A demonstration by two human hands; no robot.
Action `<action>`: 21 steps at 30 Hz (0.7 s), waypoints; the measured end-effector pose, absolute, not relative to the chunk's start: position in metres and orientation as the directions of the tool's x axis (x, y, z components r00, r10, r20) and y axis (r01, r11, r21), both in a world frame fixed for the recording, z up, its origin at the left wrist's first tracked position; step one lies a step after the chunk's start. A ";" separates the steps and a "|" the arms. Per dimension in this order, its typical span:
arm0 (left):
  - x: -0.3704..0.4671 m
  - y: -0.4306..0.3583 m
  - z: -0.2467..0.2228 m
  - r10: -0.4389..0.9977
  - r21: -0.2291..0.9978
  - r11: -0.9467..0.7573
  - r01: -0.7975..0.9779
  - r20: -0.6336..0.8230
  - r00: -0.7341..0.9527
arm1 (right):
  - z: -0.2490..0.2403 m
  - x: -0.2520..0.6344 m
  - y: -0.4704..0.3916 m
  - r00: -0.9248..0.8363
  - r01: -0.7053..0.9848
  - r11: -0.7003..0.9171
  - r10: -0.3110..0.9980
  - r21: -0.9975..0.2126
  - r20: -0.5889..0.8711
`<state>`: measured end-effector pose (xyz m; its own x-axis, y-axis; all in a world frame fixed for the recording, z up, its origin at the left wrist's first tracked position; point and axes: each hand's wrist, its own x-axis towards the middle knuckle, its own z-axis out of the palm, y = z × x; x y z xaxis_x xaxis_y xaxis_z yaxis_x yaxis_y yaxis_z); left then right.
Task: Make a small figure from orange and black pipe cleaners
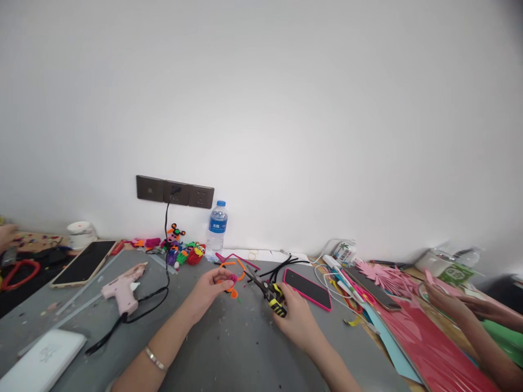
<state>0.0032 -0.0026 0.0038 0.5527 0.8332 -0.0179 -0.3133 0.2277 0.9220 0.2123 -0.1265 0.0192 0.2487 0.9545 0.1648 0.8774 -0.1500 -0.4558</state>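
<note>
From where I stand, the left hand has its fingertips pinched on a small fuzzy figure just above the grey mat. The right hand is curled round the scissors, blades pointing towards the figure; whether they touch it, I can't tell. A phone lies just beyond the right hand.

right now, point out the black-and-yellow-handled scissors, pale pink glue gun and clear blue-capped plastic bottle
Black-and-yellow-handled scissors (267, 287): head view, near the pivot.
Pale pink glue gun (123, 288): head view, on its body.
Clear blue-capped plastic bottle (218, 225): head view, on its label.
</note>
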 end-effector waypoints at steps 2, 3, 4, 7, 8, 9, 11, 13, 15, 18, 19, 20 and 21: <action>0.003 -0.002 0.002 0.857 0.940 0.170 -0.295 0.007 0.515 | 0.022 0.207 -0.128 0.229 0.861 -0.130 0.962 -0.491 0.147; 0.003 -0.001 0.001 0.867 0.947 0.145 -0.286 0.017 0.498 | 0.024 0.204 -0.128 0.222 0.860 -0.125 0.965 -0.494 0.142; 0.003 -0.001 0.000 0.875 0.954 0.122 -0.275 0.027 0.483 | 0.026 0.201 -0.129 0.218 0.867 -0.123 0.965 -0.482 0.146; 0.004 0.000 -0.001 0.889 0.969 0.056 -0.241 0.061 0.454 | 0.031 0.189 -0.130 0.198 0.902 -0.109 0.964 -0.417 0.175; 0.004 0.000 -0.001 0.890 0.971 0.034 -0.237 0.078 0.450 | 0.033 0.186 -0.130 0.188 0.909 -0.102 0.966 -0.404 0.179; 0.004 0.000 -0.001 0.890 0.971 0.014 -0.240 0.097 0.445 | 0.034 0.183 -0.130 0.179 0.915 -0.096 0.967 -0.392 0.182; 0.005 0.001 -0.001 0.890 0.965 -0.019 -0.261 0.135 0.435 | 0.035 0.178 -0.129 0.177 0.926 -0.098 0.966 -0.365 0.188; 0.005 0.003 -0.001 0.893 0.959 -0.056 -0.279 0.173 0.415 | 0.035 0.177 -0.127 0.179 0.936 -0.105 0.964 -0.337 0.196; 0.004 0.004 -0.002 0.898 0.955 -0.101 -0.278 0.208 0.389 | 0.033 0.178 -0.126 0.174 0.943 -0.102 0.963 -0.318 0.206; 0.003 0.006 -0.004 0.898 0.959 -0.154 -0.238 0.237 0.372 | 0.028 0.183 -0.124 0.151 0.955 -0.081 0.961 -0.285 0.233; 0.003 0.006 -0.005 0.897 0.961 -0.164 -0.225 0.240 0.371 | 0.026 0.185 -0.123 0.145 0.959 -0.078 0.961 -0.273 0.237; 0.003 0.006 -0.006 0.898 0.961 -0.171 -0.217 0.243 0.368 | 0.025 0.187 -0.123 0.144 0.962 -0.080 0.962 -0.261 0.234; 0.003 0.006 -0.006 0.898 0.961 -0.177 -0.214 0.247 0.364 | 0.023 0.189 -0.123 0.148 0.964 -0.089 0.963 -0.252 0.225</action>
<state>0.0032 0.0059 -0.0063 0.3635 0.8984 0.2466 -0.2139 -0.1771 0.9607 0.1890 -0.1235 0.0233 0.1479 0.9631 0.2247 0.9635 -0.0891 -0.2523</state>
